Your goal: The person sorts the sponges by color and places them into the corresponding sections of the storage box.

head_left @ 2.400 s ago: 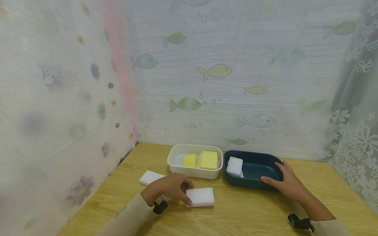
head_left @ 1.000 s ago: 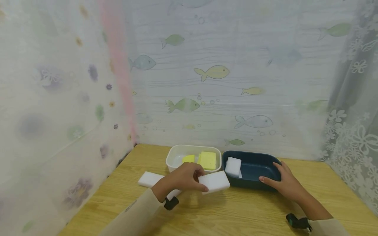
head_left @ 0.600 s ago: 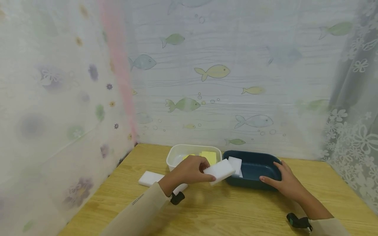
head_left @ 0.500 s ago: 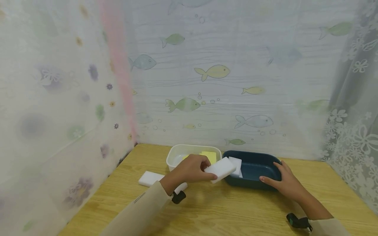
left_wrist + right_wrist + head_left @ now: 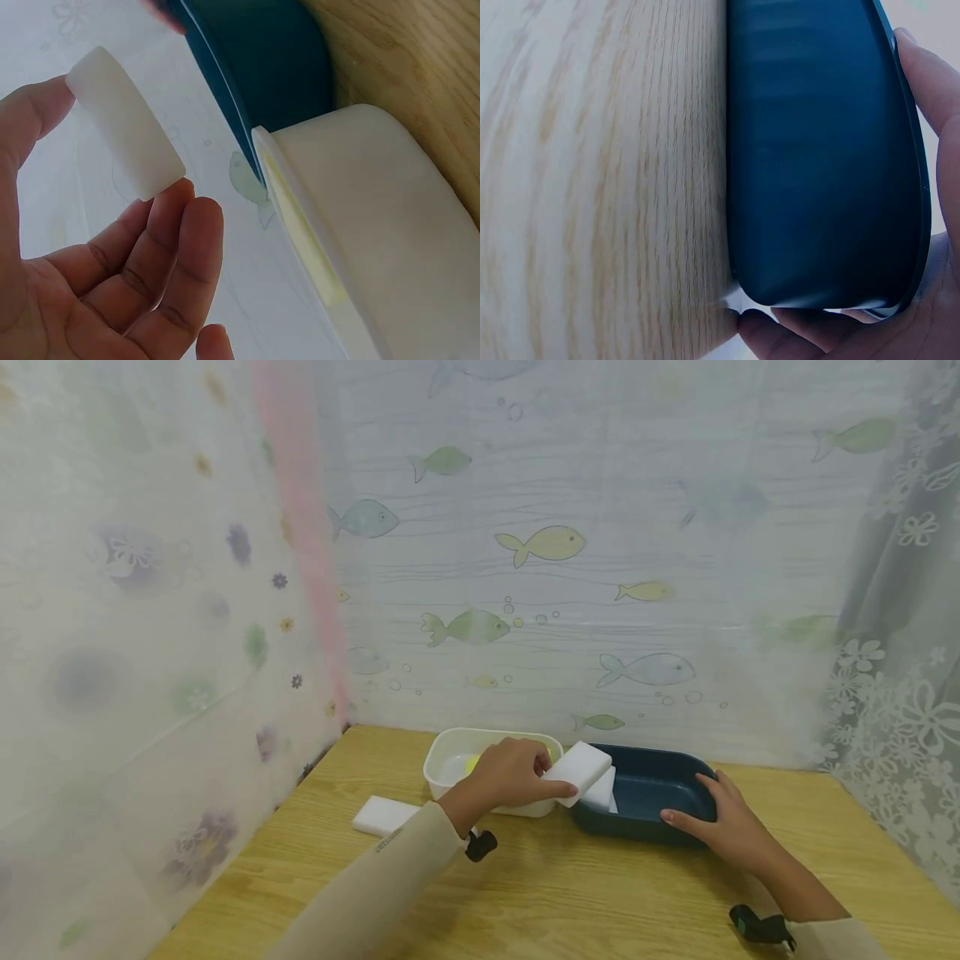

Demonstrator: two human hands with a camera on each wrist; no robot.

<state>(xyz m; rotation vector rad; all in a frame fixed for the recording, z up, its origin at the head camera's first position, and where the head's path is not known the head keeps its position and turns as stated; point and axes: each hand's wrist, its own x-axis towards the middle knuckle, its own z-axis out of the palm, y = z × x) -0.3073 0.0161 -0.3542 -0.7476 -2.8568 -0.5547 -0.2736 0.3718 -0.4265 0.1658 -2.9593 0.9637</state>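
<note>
My left hand [image 5: 510, 772] pinches a white sponge block [image 5: 579, 770] between thumb and fingertips. The sponge is tilted, raised over the left end of a dark blue container [image 5: 660, 825]. In the left wrist view, the sponge [image 5: 124, 127] spans from the thumb to the fingertips. Inside the container, more white sponge [image 5: 602, 793] shows partly behind the held one. My right hand [image 5: 731, 827] grips the container's right end, thumb at the near rim and fingers around the far corner. The right wrist view shows the hand [image 5: 930, 300] wrapped about the container's end.
Left of the dark container stands a white container [image 5: 441, 777] with yellow sponges [image 5: 472, 764], largely hidden by my left hand. Another white sponge [image 5: 381, 815] lies on the wooden table [image 5: 570, 893] by my left forearm. A fish-print curtain [image 5: 555, 610] hangs behind.
My left hand has lifted the white sponge off the table and carried it rightward and away from me, over the dark container's left edge. The right hand keeps its grip in place.
</note>
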